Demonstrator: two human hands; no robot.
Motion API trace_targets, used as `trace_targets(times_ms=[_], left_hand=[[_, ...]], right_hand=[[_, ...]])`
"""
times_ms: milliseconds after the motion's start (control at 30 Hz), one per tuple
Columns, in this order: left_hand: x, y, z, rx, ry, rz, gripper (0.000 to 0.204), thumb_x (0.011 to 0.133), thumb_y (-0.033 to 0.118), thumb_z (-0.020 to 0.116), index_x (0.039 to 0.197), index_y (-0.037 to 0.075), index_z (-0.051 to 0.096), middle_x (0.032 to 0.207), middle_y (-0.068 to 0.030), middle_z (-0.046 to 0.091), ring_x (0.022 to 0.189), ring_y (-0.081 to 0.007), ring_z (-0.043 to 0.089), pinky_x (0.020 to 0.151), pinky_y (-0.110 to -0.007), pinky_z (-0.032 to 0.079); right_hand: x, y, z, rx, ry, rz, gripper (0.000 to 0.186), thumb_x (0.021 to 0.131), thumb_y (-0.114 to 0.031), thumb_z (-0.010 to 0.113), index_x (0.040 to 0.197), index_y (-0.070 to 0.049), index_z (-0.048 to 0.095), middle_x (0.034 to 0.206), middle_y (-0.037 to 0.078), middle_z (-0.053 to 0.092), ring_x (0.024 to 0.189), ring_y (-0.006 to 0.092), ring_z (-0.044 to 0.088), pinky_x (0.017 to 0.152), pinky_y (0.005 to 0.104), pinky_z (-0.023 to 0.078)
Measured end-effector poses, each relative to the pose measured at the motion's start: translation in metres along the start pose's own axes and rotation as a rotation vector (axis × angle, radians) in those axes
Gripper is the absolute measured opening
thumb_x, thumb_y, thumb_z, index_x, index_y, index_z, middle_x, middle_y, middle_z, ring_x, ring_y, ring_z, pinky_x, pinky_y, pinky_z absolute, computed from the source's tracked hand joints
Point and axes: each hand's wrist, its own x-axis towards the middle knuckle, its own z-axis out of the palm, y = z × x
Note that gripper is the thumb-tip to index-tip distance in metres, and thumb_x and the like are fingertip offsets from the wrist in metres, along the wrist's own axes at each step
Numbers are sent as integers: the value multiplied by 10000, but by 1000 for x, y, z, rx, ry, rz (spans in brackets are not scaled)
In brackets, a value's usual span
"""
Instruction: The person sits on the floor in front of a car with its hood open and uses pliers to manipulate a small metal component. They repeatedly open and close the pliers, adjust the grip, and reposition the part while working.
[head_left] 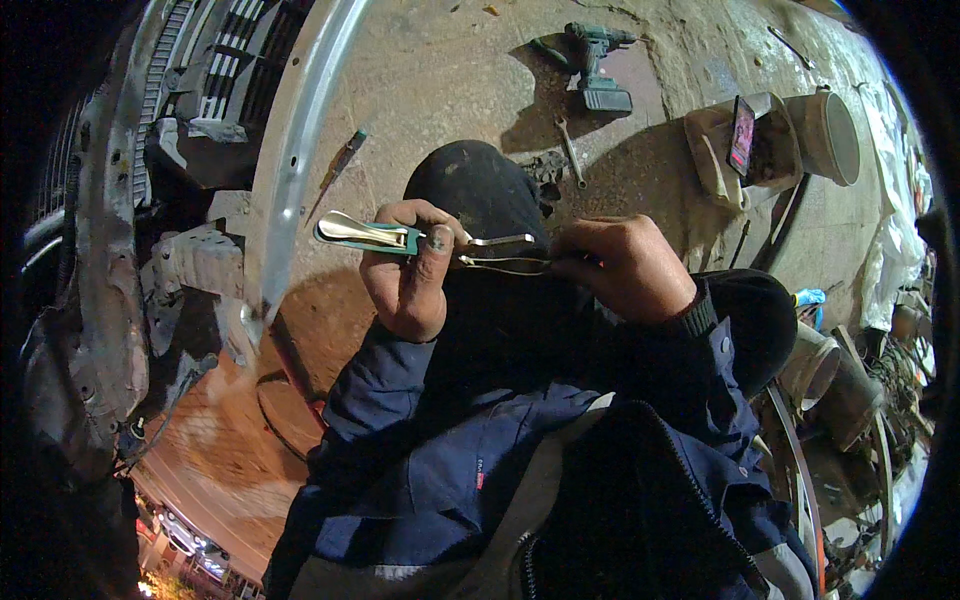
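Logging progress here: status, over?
Left hand gripping green-and-silver hand tool; right hand pinching thin metal piece; cordless drill, wrench on floor, clear of hands.

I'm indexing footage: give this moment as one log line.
left hand: gripping green-handled tool | right hand: curled, near tool | floor: drill, wrench

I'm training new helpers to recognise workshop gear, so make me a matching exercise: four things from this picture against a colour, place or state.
Things
1. Drill
2. Wrench
3. Phone
4. Left hand

Descriptions
A. Lit up
B. Gripping a green-and-silver tool
C. Slim, bare metal, on the ground
D. Dark, with a block-shaped battery

Pairs: 1-D; 2-C; 3-A; 4-B
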Motion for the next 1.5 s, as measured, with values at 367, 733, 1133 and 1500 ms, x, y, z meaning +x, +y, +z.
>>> trace_targets(times_ms=[367, 733, 1133, 1500], left_hand=[[0, 1, 1, -22, -16, -22, 206, 1063, 185, 656, 1165, 10, 621, 957, -146, 729, 860, -183, 663, 845, -343, 540], [0, 2, 0, 36, -25, -30, 193, 1067, 177, 636, 1165, 13, 621, 963, -124, 729, 863, -171, 659, 834, -331, 538], [1, -2, 2, 12, -15, 6, 179, 1059, 160, 636, 1149, 5, 628, 961, -122, 731, 861, -173, 663, 832, -324, 536], [7, -5, 3, -26, 22, -19, 137, 1058, 141, 676, 1102, 12, 660, 912, -77, 711, 838, -129, 650, 761, -281, 519]], right_hand=[[1, -5, 14, -112, 89, -131, 123, 904, -93, 789, 1002, -39, 739, 874, 177, 707, 846, 405, 714, 750, 490, 585], [4, -4, 17, -90, 74, -164, 140, 880, -88, 794, 995, -33, 736, 850, 175, 701, 838, 411, 709, 737, 485, 582], [4, 4, 13, -68, 74, -159, 129, 884, -71, 793, 1001, -37, 750, 861, 180, 716, 835, 403, 728, 732, 458, 589], [8, -6, 12, -14, 58, -17, 150, 923, -98, 787, 1055, -29, 765, 922, 185, 752, 836, 367, 759, 755, 418, 604]])
